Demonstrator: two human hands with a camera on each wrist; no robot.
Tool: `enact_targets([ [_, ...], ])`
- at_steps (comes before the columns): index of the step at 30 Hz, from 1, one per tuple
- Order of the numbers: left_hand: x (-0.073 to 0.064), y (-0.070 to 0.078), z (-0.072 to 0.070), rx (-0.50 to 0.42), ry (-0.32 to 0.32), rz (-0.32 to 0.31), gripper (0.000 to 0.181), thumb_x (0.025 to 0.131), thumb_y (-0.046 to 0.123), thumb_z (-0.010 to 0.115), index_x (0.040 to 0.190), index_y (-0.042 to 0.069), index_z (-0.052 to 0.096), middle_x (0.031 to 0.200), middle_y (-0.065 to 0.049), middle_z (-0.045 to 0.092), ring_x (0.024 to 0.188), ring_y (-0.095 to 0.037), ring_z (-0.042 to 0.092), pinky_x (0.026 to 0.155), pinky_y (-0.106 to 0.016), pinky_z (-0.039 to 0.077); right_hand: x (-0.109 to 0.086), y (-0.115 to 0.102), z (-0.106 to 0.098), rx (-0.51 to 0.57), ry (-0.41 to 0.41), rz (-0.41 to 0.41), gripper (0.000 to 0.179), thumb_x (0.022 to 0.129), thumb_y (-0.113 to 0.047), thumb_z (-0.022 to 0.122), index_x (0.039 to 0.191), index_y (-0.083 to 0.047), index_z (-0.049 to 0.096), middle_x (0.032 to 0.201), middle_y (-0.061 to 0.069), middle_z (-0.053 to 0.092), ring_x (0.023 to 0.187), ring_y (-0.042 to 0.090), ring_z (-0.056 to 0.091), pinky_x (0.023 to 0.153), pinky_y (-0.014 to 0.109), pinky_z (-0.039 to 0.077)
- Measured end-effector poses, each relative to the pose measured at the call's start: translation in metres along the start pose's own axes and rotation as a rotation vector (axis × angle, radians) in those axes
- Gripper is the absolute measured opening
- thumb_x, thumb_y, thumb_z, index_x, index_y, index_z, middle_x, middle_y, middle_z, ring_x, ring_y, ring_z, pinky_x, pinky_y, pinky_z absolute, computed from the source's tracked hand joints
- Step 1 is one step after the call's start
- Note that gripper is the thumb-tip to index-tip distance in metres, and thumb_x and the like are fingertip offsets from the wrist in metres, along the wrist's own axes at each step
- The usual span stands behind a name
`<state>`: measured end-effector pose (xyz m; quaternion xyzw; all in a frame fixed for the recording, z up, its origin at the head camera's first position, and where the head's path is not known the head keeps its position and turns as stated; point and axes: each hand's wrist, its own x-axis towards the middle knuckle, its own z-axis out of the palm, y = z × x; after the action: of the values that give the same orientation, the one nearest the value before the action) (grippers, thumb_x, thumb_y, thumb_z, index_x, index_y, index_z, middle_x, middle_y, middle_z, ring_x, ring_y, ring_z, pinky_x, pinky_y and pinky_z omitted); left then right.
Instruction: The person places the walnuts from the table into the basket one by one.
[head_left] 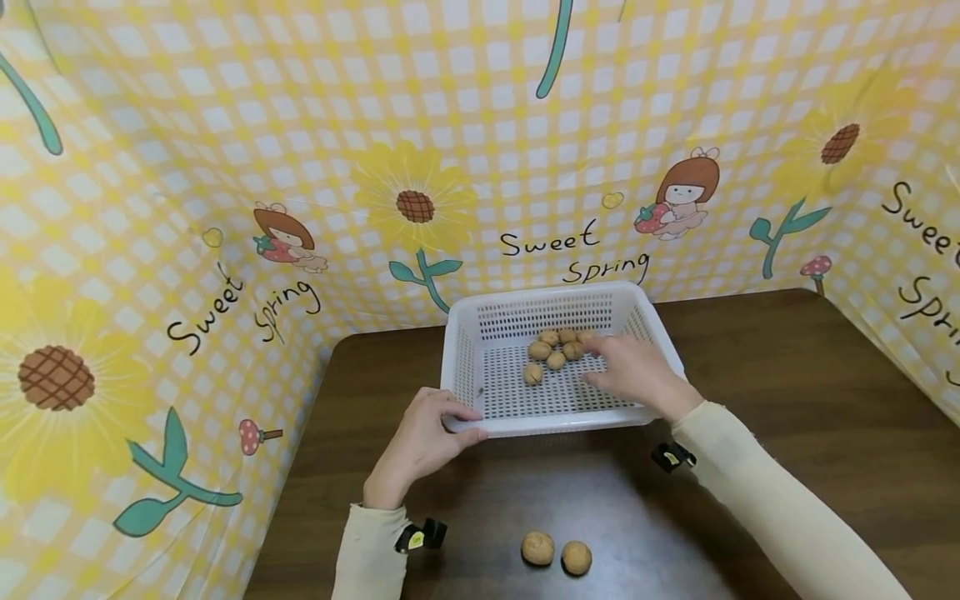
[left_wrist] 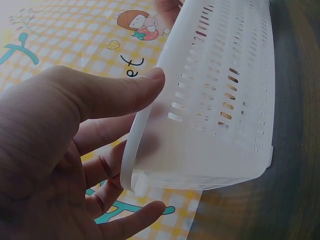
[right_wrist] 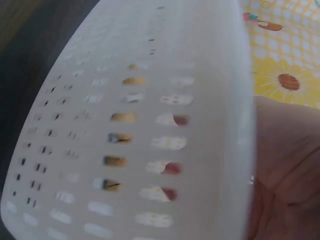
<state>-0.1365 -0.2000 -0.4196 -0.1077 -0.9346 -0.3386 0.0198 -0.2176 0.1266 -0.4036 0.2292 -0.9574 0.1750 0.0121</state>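
Observation:
A white perforated plastic basket [head_left: 566,421] stands tilted on the table, with several walnuts [head_left: 539,350] inside, grouped toward its back. My left hand [head_left: 427,433] pinches the basket's near left corner; in the left wrist view, the thumb lies over the rim [left_wrist: 150,115] and fingers are behind it. Over the basket's right part reaches my right hand [head_left: 633,371], thumb and fingers apart, fingertips beside the rightmost walnut. In the right wrist view, the basket wall [right_wrist: 215,150] hides most of that hand's fingers.
Two more walnuts, a larger one [head_left: 537,548] and a smaller one [head_left: 577,557], lie on the brown wooden table [head_left: 360,400] in front of the basket. A yellow checked cloth [head_left: 337,108] with flower prints hangs behind and at both sides.

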Motion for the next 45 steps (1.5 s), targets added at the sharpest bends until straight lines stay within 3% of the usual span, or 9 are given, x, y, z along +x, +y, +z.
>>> enact_targets([
  [4, 0.0, 0.001, 0.003, -0.006, -0.007, -0.008, 0.014, 0.082, 0.025, 0.094, 0.094, 0.025, 0.087, 0.101, 0.009, 0.074, 0.113, -0.017, 0.053, 0.098, -0.041, 0.048, -0.015, -0.013, 0.001, 0.075, 0.107, -0.157, 0.034, 0.096, -0.023, 0.08, 0.126, -0.008, 0.076, 0.114, 0.008, 0.08, 0.086, 0.016, 0.073, 0.076, 0.036, 0.06],
  [8, -0.002, 0.001, 0.006, -0.009, -0.013, -0.004, 0.013, 0.082, 0.024, 0.094, 0.093, 0.025, 0.087, 0.096, 0.012, 0.073, 0.113, -0.017, 0.052, 0.097, -0.041, 0.048, -0.047, -0.031, 0.011, 0.263, 0.178, -0.335, 0.02, 0.095, -0.018, 0.08, 0.114, -0.013, 0.081, 0.099, -0.002, 0.081, 0.066, -0.004, 0.055, 0.06, 0.022, 0.049],
  [11, -0.004, 0.001, 0.008, -0.011, -0.016, 0.004, 0.013, 0.082, 0.024, 0.094, 0.093, 0.024, 0.087, 0.094, 0.013, 0.073, 0.113, -0.016, 0.053, 0.097, -0.041, 0.048, -0.073, -0.037, 0.024, 0.507, 0.071, -0.427, 0.018, 0.095, -0.019, 0.081, 0.113, -0.019, 0.08, 0.099, -0.006, 0.08, 0.068, -0.006, 0.057, 0.058, 0.022, 0.052],
  [14, -0.006, 0.0, 0.008, -0.012, -0.02, 0.005, 0.014, 0.083, 0.025, 0.094, 0.094, 0.025, 0.087, 0.095, 0.013, 0.073, 0.114, -0.016, 0.052, 0.097, -0.042, 0.048, -0.095, -0.035, 0.04, 0.723, -0.106, -0.468, 0.02, 0.096, -0.021, 0.081, 0.116, -0.023, 0.077, 0.088, -0.006, 0.076, 0.066, -0.008, 0.057, 0.053, 0.021, 0.051],
  [20, -0.006, -0.001, 0.002, -0.004, -0.013, 0.003, 0.015, 0.083, 0.024, 0.094, 0.096, 0.025, 0.087, 0.095, 0.013, 0.073, 0.114, -0.016, 0.052, 0.097, -0.042, 0.048, -0.12, -0.025, 0.074, 0.954, -0.379, -0.422, 0.025, 0.097, -0.016, 0.079, 0.122, -0.011, 0.075, 0.072, 0.014, 0.068, 0.063, -0.01, 0.054, 0.051, 0.014, 0.044],
  [26, -0.002, -0.001, -0.001, 0.003, -0.008, -0.004, 0.014, 0.083, 0.024, 0.094, 0.096, 0.024, 0.088, 0.094, 0.011, 0.072, 0.115, -0.016, 0.051, 0.096, -0.041, 0.047, -0.125, -0.015, 0.092, 0.981, -0.478, -0.391, 0.03, 0.096, -0.017, 0.08, 0.125, -0.01, 0.075, 0.088, 0.015, 0.076, 0.067, -0.009, 0.056, 0.056, 0.012, 0.046],
  [33, 0.0, -0.001, 0.001, -0.004, -0.024, -0.002, 0.015, 0.083, 0.024, 0.093, 0.097, 0.024, 0.087, 0.092, 0.013, 0.071, 0.114, -0.016, 0.051, 0.096, -0.04, 0.047, -0.127, -0.009, 0.098, 0.987, -0.55, -0.345, 0.035, 0.093, -0.016, 0.082, 0.127, -0.01, 0.074, 0.089, 0.008, 0.075, 0.066, -0.009, 0.055, 0.059, 0.011, 0.046],
  [39, 0.001, 0.0, 0.001, 0.0, -0.021, -0.01, 0.015, 0.083, 0.024, 0.094, 0.097, 0.024, 0.087, 0.092, 0.012, 0.07, 0.115, -0.016, 0.051, 0.096, -0.04, 0.047, -0.125, -0.008, 0.098, 0.977, -0.56, -0.35, 0.037, 0.093, -0.016, 0.083, 0.128, -0.01, 0.074, 0.113, -0.004, 0.078, 0.068, -0.01, 0.056, 0.061, 0.011, 0.047],
  [45, 0.002, -0.001, 0.001, -0.01, -0.019, -0.018, 0.016, 0.083, 0.024, 0.093, 0.098, 0.024, 0.087, 0.092, 0.012, 0.07, 0.114, -0.015, 0.051, 0.096, -0.04, 0.047, -0.123, -0.007, 0.101, 0.96, -0.552, -0.361, 0.037, 0.093, -0.018, 0.083, 0.128, -0.013, 0.074, 0.115, -0.006, 0.077, 0.068, -0.01, 0.055, 0.06, 0.01, 0.047],
])
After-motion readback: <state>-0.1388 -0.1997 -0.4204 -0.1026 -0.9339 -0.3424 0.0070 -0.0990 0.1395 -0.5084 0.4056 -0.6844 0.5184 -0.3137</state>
